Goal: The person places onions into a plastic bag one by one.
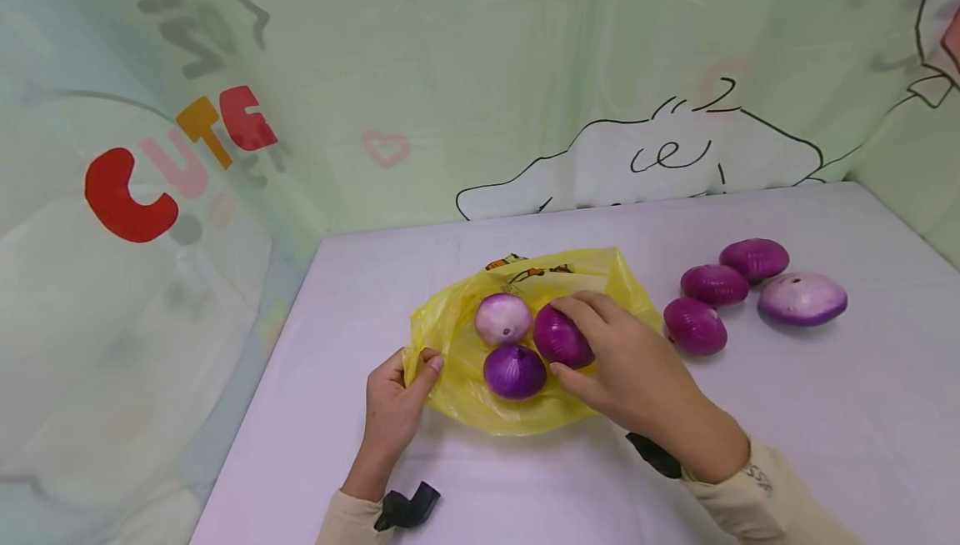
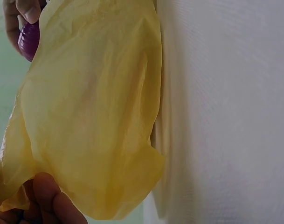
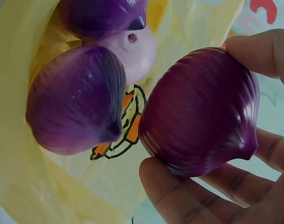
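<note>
A yellow plastic bag (image 1: 465, 407) lies on the table with its mouth spread wide. My left hand (image 1: 397, 399) pinches the left edge of that bag between thumb and fingers; the left wrist view shows its fingertips (image 2: 46, 186) at the gathered film. My right hand (image 1: 637, 362) grips a dark purple onion (image 3: 202, 112) over the bag's right side, thumb and fingers around it. Inside the bag sit a pale onion (image 1: 503, 319) and a purple onion (image 1: 514, 372). From the right wrist, another purple onion (image 3: 104, 18) also shows in there.
Right of the bag, three purple onions (image 1: 696, 327) and a larger pale-topped onion (image 1: 802, 298) lie grouped on the white table (image 1: 840, 437). A printed curtain (image 1: 420, 70) hangs behind the table and along its left.
</note>
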Demonstrator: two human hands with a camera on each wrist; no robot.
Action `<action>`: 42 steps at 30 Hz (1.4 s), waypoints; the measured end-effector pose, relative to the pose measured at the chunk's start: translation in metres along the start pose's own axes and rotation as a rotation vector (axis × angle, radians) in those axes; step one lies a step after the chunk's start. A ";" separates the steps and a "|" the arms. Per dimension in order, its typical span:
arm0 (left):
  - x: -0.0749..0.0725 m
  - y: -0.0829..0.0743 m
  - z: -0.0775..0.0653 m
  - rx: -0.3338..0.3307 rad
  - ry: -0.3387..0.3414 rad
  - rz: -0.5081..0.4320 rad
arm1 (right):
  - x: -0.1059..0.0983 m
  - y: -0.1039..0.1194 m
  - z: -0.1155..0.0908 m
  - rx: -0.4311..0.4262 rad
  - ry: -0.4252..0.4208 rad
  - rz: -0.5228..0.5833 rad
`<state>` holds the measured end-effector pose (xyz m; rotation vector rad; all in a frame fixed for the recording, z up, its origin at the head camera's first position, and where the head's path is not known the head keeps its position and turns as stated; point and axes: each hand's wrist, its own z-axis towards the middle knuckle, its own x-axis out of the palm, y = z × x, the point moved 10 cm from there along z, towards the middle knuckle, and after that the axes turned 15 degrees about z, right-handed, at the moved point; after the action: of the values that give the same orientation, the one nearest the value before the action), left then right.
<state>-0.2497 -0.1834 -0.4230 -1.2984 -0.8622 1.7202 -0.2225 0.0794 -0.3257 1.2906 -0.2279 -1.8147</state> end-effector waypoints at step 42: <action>-0.001 0.002 0.000 -0.007 0.000 0.014 | 0.038 0.013 0.013 -0.050 0.060 0.026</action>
<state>-0.2499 -0.1849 -0.4241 -1.3115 -0.8622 1.7297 -0.2299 0.0400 -0.3381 1.2990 -0.1644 -1.7462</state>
